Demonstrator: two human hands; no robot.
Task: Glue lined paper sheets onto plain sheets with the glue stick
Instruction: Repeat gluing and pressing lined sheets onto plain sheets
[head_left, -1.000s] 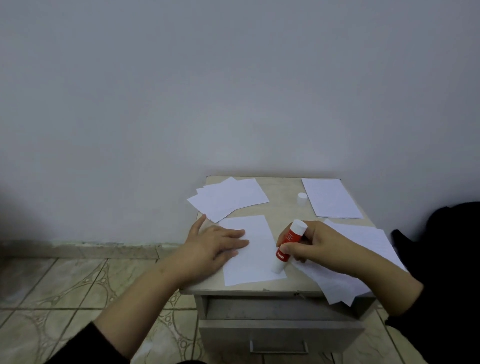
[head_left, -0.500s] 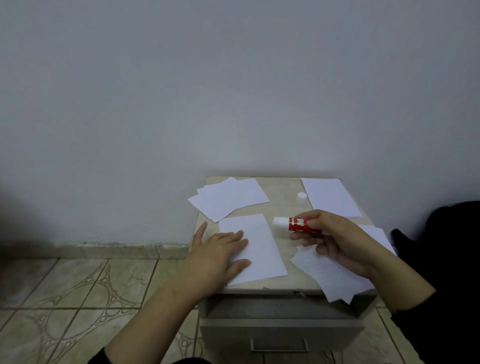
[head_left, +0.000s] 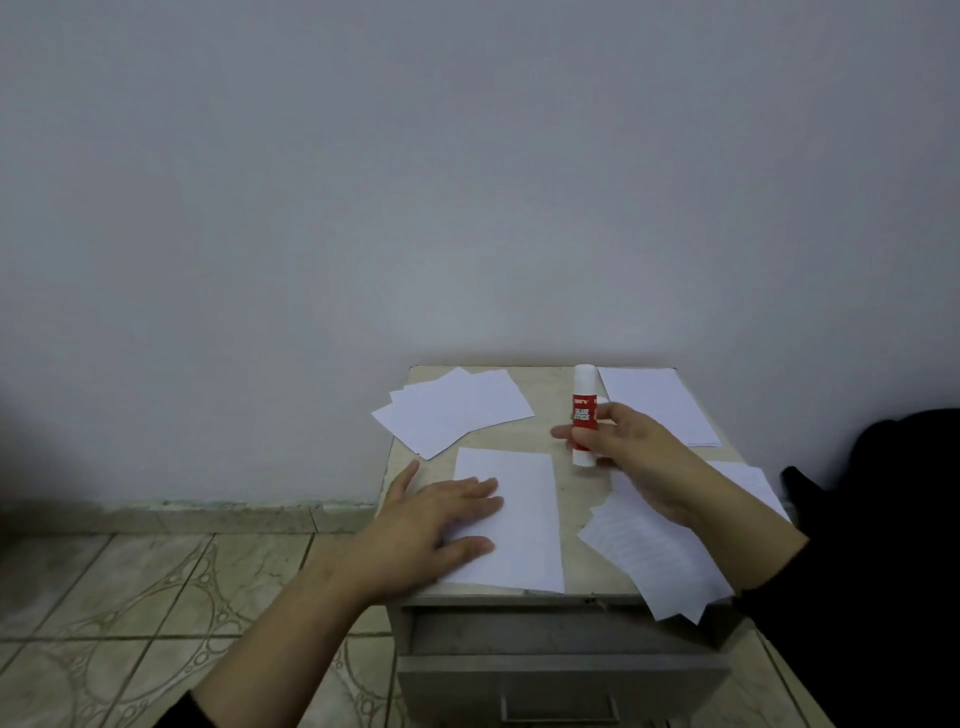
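Note:
A white sheet (head_left: 524, 519) lies at the front of the small table (head_left: 550, 410), and my left hand (head_left: 441, 519) presses flat on its left half. My right hand (head_left: 628, 452) grips the red-and-white glue stick (head_left: 583, 410), which stands upright with its lower end on or just above the tabletop behind the sheet. A small white bit, perhaps its cap (head_left: 601, 399), peeks out beside the stick. Lined sheets (head_left: 649, 561) lie fanned under my right forearm and hang over the front right edge.
A loose stack of white sheets (head_left: 452, 410) sits at the back left, another sheet (head_left: 654, 405) at the back right. The table stands against a grey wall. Its top drawer (head_left: 561, 675) is pulled slightly out. A dark shape (head_left: 883, 519) fills the right side.
My right hand has lifted the glue stick off the front sheet, carried it toward the back of the table and turned it upright. My left hand stays flat on the sheet.

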